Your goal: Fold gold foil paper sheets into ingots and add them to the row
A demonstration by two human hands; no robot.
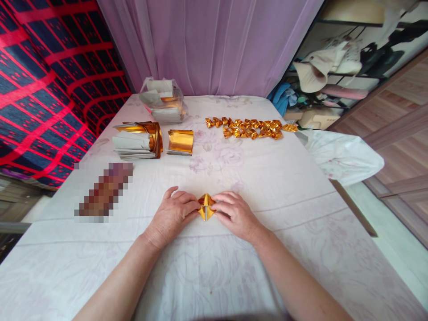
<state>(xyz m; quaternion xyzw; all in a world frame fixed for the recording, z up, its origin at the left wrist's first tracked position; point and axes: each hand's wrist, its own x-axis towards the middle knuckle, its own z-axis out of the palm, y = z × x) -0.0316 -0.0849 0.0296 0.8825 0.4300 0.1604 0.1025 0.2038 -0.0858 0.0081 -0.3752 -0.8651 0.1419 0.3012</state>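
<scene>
A small piece of folded gold foil paper [206, 207], diamond-shaped with a slit down its lower half, lies at the middle of the table in front of me. My left hand [179, 209] pinches its left side between thumb and fingers. On the opposite side, my right hand [236, 213] has its fingertips closed on the right corner. Farther back, several folded gold foil pieces [252, 128] lie in two rows. To their left are a small stack of gold foil sheets [180, 141] and a thicker, fanned stack [137, 140] with pale backs showing.
A clear plastic bag [162, 100] of more sheets stands at the table's back left. A blurred-out item [105, 191] lies at the left. The table has a white floral cloth [227, 263]. A purple curtain [214, 49] hangs behind; crowded shelves [334, 76] stand at the right.
</scene>
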